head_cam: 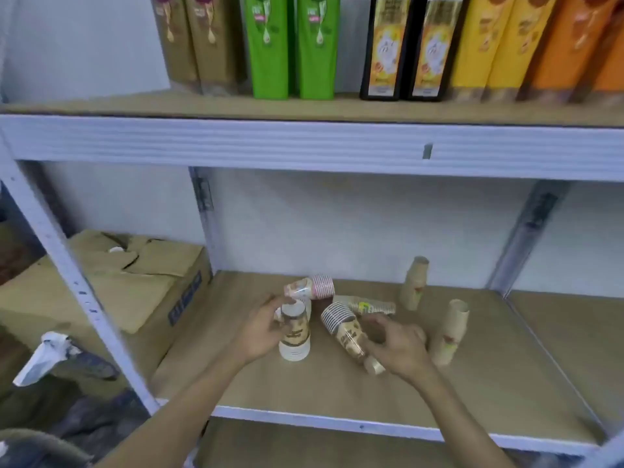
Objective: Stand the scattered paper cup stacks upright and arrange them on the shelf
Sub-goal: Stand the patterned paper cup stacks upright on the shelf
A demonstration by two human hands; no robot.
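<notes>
Several paper cup stacks sit on the wooden shelf (472, 383). My left hand (261, 327) grips a white-and-brown stack (295, 332) that stands upright, rims down. My right hand (396, 346) holds a brown-printed stack (346, 329) that lies tilted, rims up-left. Behind them lie a pink-rimmed stack (310, 287) and a yellow-marked stack (369, 306), both on their sides. Two plain brown stacks stand upright: one at the back (414, 283), one just right of my right hand (452, 331).
The upper shelf (304, 109) carries brown, green, black, yellow and orange product packs. A white metal upright (67, 265) frames the shelf at left. Beyond it sit a cardboard box (135, 282) and a white bag (47, 356). A bracket (526, 238) marks the shelf's right side.
</notes>
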